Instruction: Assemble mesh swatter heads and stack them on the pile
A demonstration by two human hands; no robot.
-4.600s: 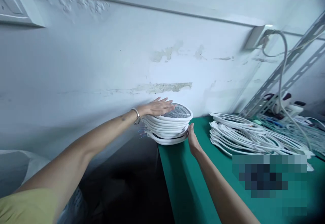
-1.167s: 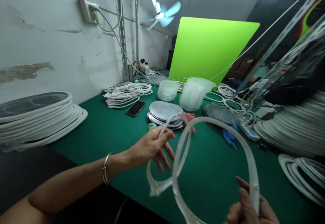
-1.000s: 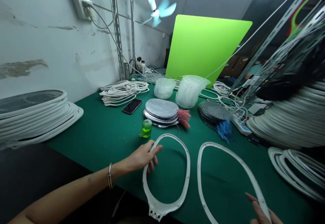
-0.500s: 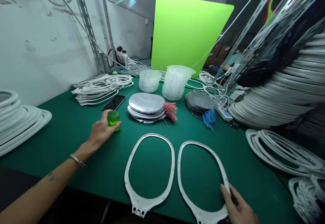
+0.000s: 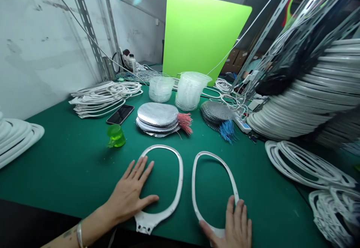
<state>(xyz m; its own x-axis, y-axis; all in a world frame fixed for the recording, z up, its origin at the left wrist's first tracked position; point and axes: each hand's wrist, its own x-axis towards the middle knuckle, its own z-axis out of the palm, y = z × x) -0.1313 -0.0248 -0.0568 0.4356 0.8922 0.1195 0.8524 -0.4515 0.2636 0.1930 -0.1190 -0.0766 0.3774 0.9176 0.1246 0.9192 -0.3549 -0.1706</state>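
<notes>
Two white oval plastic frames lie side by side on the green table. My left hand (image 5: 132, 190) rests, fingers spread, over the left side of the left frame (image 5: 180, 177). On the lower right part of the right frame (image 5: 194, 180) lies my right hand (image 5: 232, 225), its fingers stretched out and the thumb apart. The hands hide parts of both frames. A green translucent cup-like object (image 5: 116, 135) stands beyond my left hand, apart from it. Behind the frames are a stack of silvery mesh ovals (image 5: 157, 115) with red wire ends and a dark mesh stack (image 5: 216, 113) with blue wire ends.
A phone (image 5: 120, 114) lies near a pile of white frames (image 5: 98, 98). Two stacks of clear covers (image 5: 189, 90) stand at the back before a bright green board (image 5: 205, 38). More white frames (image 5: 306, 165) lie at the right, below a tall leaning stack (image 5: 303, 102); a power strip (image 5: 243, 124) sits nearby.
My left hand has let go of the green object and come down to the left frame. My right hand has loosened its grip and now lies flat on the right frame.
</notes>
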